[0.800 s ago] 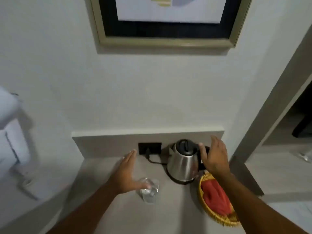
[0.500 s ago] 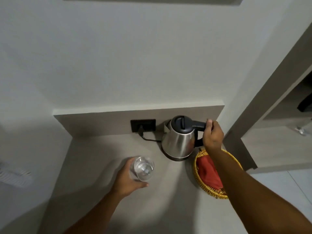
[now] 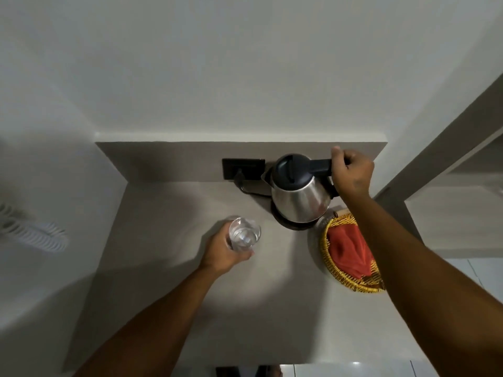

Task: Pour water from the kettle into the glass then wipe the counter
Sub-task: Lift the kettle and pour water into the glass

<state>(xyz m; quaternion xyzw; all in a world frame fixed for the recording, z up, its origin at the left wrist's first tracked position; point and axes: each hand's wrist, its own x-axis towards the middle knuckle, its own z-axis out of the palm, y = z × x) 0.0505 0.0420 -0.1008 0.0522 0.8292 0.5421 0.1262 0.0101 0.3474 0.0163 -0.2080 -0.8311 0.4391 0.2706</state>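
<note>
Two bare hands work over a grey counter (image 3: 272, 308) that fills most of the view, with a low backsplash (image 3: 168, 156) at its far edge. On the right side stands the steel kettle (image 3: 298, 200) with a black lid, on its dark base (image 3: 288, 225); whether it is already lifted a little from the base I cannot tell from above. Just beside the kettle, nearer to the person, is a yellow woven basket (image 3: 337, 273) with a red cloth (image 3: 348, 251) inside. The right hand (image 3: 352, 172) is closed in a fist around the black handle of the kettle. The left hand (image 3: 223, 253) is wrapped around the clear glass (image 3: 244, 235), which is upright, left of the kettle and apart from it. A black socket (image 3: 243, 168) sits on the backsplash, and a cord (image 3: 250, 190) runs from it toward the kettle.
</note>
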